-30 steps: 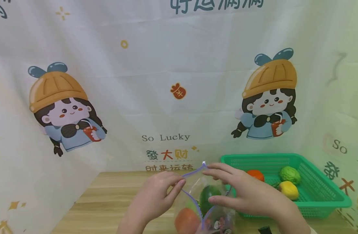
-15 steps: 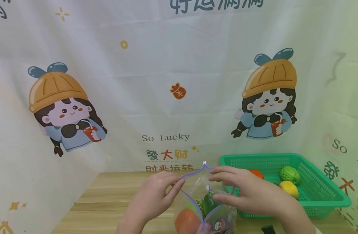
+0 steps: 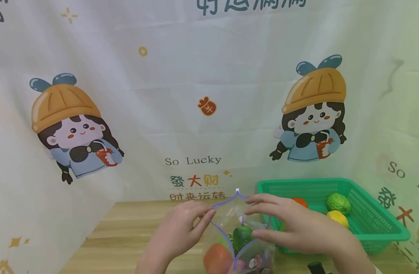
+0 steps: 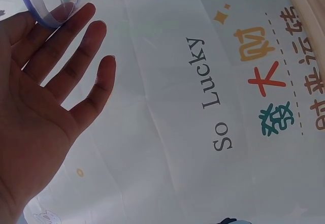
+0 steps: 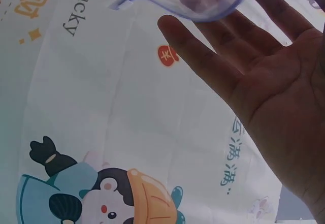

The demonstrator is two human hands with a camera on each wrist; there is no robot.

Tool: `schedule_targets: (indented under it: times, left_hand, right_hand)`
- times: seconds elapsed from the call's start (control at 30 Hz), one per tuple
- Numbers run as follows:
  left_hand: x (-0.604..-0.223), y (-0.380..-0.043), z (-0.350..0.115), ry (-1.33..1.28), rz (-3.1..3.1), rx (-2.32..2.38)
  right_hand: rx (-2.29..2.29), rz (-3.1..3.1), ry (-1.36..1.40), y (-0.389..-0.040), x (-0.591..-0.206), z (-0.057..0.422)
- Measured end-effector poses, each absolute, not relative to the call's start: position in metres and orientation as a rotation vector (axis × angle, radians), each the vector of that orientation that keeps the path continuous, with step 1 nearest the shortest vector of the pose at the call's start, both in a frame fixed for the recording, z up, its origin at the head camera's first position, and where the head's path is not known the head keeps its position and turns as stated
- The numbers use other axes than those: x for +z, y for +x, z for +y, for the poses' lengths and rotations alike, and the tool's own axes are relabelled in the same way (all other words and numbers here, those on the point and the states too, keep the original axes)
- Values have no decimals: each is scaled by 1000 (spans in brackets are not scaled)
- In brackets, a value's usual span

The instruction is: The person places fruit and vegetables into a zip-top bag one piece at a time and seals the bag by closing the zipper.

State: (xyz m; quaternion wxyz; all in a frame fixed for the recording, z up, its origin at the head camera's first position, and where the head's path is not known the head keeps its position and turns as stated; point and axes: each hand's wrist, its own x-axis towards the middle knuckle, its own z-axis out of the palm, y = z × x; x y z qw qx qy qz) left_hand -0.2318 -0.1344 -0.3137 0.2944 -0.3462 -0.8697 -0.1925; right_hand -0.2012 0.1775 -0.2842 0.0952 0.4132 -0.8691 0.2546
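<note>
A clear zip bag [image 3: 226,236] with a purple-edged mouth stands gaping at the front of the table. My left hand [image 3: 185,230] pinches its left rim between thumb and forefinger; in the left wrist view the other fingers [image 4: 96,84] fan out loosely. At the right side of the mouth is my right hand [image 3: 291,224], its fingers long and spread around the rim, which crosses them in the right wrist view. Inside the bag lie a dark green rounded vegetable [image 3: 242,238] and an orange-red round one [image 3: 217,258]. Printed pictures on the bag partly hide the contents.
Behind my right hand, a green plastic basket [image 3: 380,238] holds a leafy green ball [image 3: 338,204], a yellow fruit [image 3: 338,218] and a red-orange one [image 3: 300,202]. A printed cloth [image 3: 243,144] hangs behind the wooden table [image 3: 127,236]. A black object [image 3: 316,268] shows at the lower edge.
The dark green vegetable has sunk lower in the bag, away from the right fingers. My right hand has shifted slightly right. The left hand keeps its pinch.
</note>
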Motion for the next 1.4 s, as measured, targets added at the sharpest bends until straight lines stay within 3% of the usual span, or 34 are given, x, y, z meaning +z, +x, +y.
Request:
schedule_targets:
  times: [0.27, 0.63, 1.03, 1.4]
  left_hand:
    - [-318, -233, -137, -895, -2341, -532]
    - [-316, -234, -136, -911, -2341, -510]
    - [-316, -235, -136, -916, -2344, -503]
    - [-316, -235, -135, -912, -2344, -502]
  right_hand:
    - [607, -2751, 1104, -207, -258, 192]
    - [284, -3175, 970, -266, -226, 211]
    - [40, -3420, 724, -321, -274, 241]
    - [148, -3534, 399, -316, -321, 248]
